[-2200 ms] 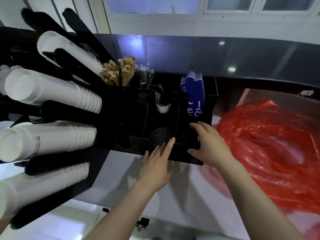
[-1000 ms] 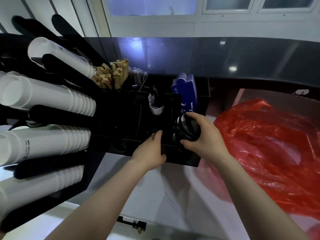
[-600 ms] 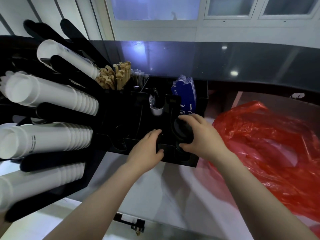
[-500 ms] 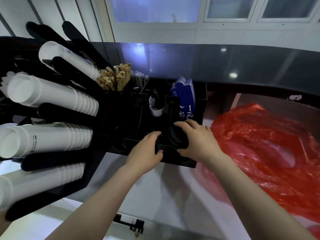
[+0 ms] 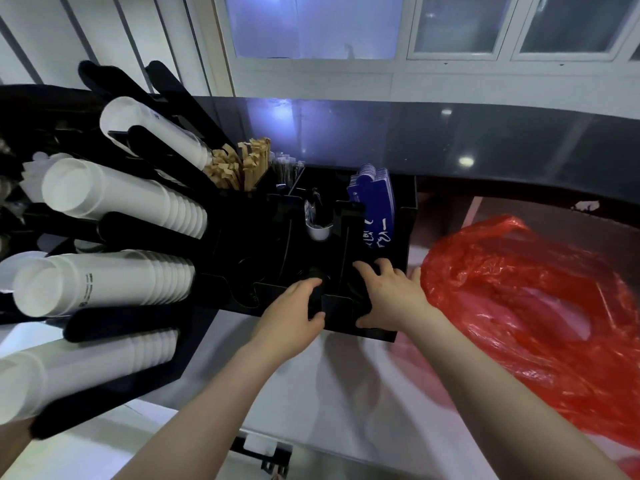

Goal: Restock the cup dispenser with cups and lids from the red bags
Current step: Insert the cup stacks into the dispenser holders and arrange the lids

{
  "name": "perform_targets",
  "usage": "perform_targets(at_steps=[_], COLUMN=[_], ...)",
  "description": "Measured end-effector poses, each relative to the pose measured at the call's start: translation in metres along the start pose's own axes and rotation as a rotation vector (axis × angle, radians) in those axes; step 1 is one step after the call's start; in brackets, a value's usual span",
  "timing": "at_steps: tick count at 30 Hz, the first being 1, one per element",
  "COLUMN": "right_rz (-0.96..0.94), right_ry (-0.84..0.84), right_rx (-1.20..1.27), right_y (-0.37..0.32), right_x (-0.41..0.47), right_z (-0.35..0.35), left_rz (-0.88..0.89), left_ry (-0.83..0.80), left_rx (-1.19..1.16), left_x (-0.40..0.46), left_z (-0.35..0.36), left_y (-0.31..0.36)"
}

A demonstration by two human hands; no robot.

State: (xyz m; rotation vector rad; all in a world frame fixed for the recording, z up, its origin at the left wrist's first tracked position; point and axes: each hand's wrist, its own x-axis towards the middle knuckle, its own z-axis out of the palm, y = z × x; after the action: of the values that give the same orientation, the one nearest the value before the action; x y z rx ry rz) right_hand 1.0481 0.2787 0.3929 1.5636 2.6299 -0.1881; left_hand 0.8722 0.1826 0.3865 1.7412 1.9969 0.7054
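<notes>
left hand: curled over the front edge of the black organiser, fingers hooked at a black lid in the middle front slot; whether the lid is truly gripped cannot be told.
right hand: fingers spread and pressed down into the right front slot, nothing pinched.
red bag: lain on the counter, just right of the organiser.
paper cups: stacked in white rows in the dispenser at left.
blue sleeves: stood upright behind the right slot.
</notes>
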Motion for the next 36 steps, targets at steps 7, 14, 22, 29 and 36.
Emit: perform_targets(at_steps=[7, 14, 22, 29, 36], right_rz=[0.006, -0.002, -0.128, -0.277, -0.274], right_ry=[0.074, 0.249, 0.430, 0.392, 0.260], right_rx=[0.085, 0.295, 0.482, 0.442, 0.503], right_y=[0.002, 0.008, 0.003, -0.023, 0.003], right_x=[0.003, -0.007, -0.028, -0.044, -0.046], right_z=[-0.012, -0.023, -0.042, -0.030, -0.024], left_rz=[0.007, -0.002, 0.044, -0.077, -0.270], left_ry=[0.012, 0.008, 0.121, 0.070, 0.150], left_rx=[0.001, -0.017, -0.143, -0.831, -0.913], left_x=[0.000, -0.001, -0.004, -0.010, -0.017], left_z=[-0.003, -0.004, -0.004, -0.012, -0.010], left_y=[-0.002, -0.005, 0.010, 0.046, 0.035])
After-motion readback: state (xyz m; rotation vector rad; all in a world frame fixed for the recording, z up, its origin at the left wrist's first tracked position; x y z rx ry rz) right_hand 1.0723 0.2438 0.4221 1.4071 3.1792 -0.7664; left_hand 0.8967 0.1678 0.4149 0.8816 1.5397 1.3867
